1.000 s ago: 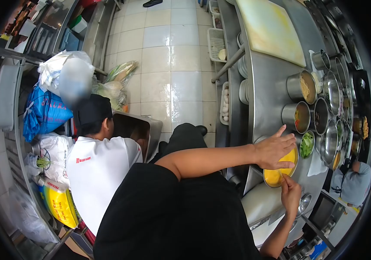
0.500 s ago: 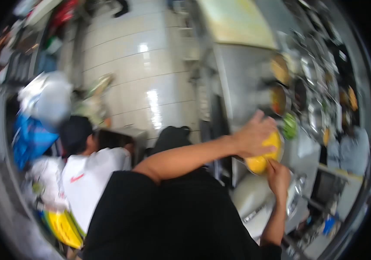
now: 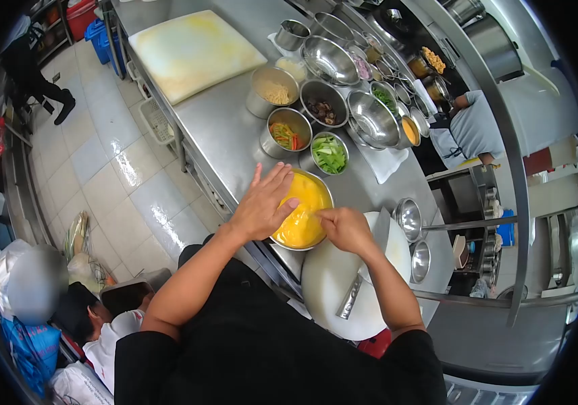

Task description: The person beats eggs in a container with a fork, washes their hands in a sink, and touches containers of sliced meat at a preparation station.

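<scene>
A metal bowl (image 3: pixel 332 195) of yellow liquid like beaten egg (image 3: pixel 310 197) stands at the edge of the steel counter. Over the bowl's left side, my left hand (image 3: pixel 265 206) is flat with fingers stretched out; whether it touches the rim is unclear. My right hand (image 3: pixel 346 229) is closed at the right side of the bowl, fingers pinched together; what they grip is hidden. Beneath my right forearm, a cleaver (image 3: pixel 351 297) lies on a round white chopping board (image 3: pixel 326 283). Beyond the bowl sit a pot of cut greens (image 3: pixel 330 155) and a pot of sliced peppers (image 3: pixel 283 135).
Several metal bowls (image 3: pixel 373 118) crowd the counter's far side. A rectangular cutting board (image 3: pixel 194 50) lies at the far left. One person (image 3: pixel 478 125) is across the counter; another (image 3: pixel 110 344) is low at my left. Small steel bowls (image 3: pixel 408 219) stand at right.
My view has swung, so the counter and bowl appear nearer the middle, and the picture is sharper. My left hand is still spread over the bowl, my right still closed beside it.
</scene>
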Action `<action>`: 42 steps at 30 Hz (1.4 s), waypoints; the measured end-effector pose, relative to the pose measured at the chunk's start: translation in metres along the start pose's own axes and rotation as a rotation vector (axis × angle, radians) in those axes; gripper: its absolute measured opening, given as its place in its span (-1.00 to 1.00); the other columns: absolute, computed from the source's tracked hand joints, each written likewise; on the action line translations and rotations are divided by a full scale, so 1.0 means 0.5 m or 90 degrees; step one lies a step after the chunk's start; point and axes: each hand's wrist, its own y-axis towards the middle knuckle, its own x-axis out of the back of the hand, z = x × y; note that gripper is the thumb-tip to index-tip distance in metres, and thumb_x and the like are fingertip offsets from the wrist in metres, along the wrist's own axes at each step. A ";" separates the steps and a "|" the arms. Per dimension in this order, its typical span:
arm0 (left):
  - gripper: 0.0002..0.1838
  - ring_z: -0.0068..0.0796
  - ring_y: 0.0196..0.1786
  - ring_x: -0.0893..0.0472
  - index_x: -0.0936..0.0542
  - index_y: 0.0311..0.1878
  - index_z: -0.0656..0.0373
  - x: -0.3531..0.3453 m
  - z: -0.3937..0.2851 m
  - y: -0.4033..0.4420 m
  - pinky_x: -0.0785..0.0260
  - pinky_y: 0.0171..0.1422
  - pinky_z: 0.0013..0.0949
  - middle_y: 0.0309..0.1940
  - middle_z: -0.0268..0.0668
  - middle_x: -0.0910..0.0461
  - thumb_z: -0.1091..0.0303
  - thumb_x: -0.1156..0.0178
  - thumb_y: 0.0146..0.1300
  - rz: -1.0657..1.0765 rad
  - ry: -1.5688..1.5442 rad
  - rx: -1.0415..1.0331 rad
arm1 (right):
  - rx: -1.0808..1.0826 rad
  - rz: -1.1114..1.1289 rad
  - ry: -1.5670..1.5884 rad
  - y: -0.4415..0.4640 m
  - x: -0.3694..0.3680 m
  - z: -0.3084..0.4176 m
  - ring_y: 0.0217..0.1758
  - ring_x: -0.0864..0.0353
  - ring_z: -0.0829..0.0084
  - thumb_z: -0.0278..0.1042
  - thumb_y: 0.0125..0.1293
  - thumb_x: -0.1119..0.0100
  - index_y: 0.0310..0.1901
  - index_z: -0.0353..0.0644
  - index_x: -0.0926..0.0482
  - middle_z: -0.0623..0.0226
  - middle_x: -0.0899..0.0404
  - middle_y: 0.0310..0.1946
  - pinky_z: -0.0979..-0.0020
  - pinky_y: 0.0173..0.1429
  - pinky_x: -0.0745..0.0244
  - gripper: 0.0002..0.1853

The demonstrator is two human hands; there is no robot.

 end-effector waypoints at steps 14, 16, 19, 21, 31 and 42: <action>-0.30 -0.08 0.49 -0.09 -0.24 0.35 0.39 0.000 -0.006 -0.001 0.31 0.55 0.00 0.39 0.00 -0.20 -0.06 0.42 0.48 0.011 -0.024 0.018 | 0.032 -0.020 -0.134 0.053 -0.007 0.028 -0.27 -0.64 0.05 -0.32 0.20 0.01 -0.24 0.02 -0.71 0.13 -0.66 -0.33 0.11 -0.13 -0.53 -0.75; -0.30 -0.08 0.49 -0.09 -0.24 0.35 0.39 0.000 -0.007 -0.001 0.31 0.55 0.01 0.39 -0.01 -0.20 -0.07 0.43 0.48 0.009 -0.018 0.018 | 0.090 0.000 -0.122 0.038 -0.015 0.029 -0.27 -0.65 0.06 -0.33 0.18 -0.01 -0.26 0.01 -0.71 0.13 -0.66 -0.32 0.12 -0.13 -0.53 -0.76; -0.31 -0.09 0.49 -0.09 -0.24 0.35 0.38 -0.005 -0.009 -0.002 0.32 0.56 0.01 0.39 -0.02 -0.20 -0.06 0.43 0.48 0.014 -0.009 0.021 | 0.145 0.105 -0.197 0.014 0.012 0.051 -0.25 -0.66 0.09 -0.36 0.13 -0.05 -0.30 -0.01 -0.71 0.13 -0.67 -0.33 0.15 -0.13 -0.54 -0.79; -0.31 -0.09 0.49 -0.08 -0.23 0.35 0.37 -0.002 -0.008 -0.001 0.32 0.56 0.00 0.40 -0.01 -0.19 -0.05 0.44 0.48 0.029 -0.010 0.030 | 0.145 0.182 -0.277 0.007 0.024 0.053 -0.25 -0.66 0.11 -0.37 0.11 -0.07 -0.32 -0.02 -0.71 0.13 -0.67 -0.33 0.17 -0.12 -0.55 -0.80; -0.33 -0.06 0.50 -0.06 -0.21 0.35 0.42 0.010 -0.008 0.003 0.32 0.56 -0.01 0.40 0.04 -0.17 -0.03 0.38 0.48 0.045 -0.032 0.013 | 0.064 -0.035 -0.440 0.053 0.026 0.023 -0.33 -0.70 0.16 -0.42 0.06 -0.10 -0.43 -0.17 -0.69 0.07 -0.66 -0.45 0.17 -0.27 -0.57 -0.85; -0.37 -0.06 0.49 -0.08 -0.24 0.33 0.39 -0.003 -0.003 0.001 0.29 0.55 0.02 0.38 0.03 -0.20 0.02 0.32 0.48 0.007 0.011 0.002 | 0.145 0.159 -0.284 0.019 0.012 0.078 -0.26 -0.68 0.10 -0.42 0.12 -0.04 -0.28 -0.17 -0.66 0.05 -0.66 -0.34 0.13 -0.18 -0.56 -0.79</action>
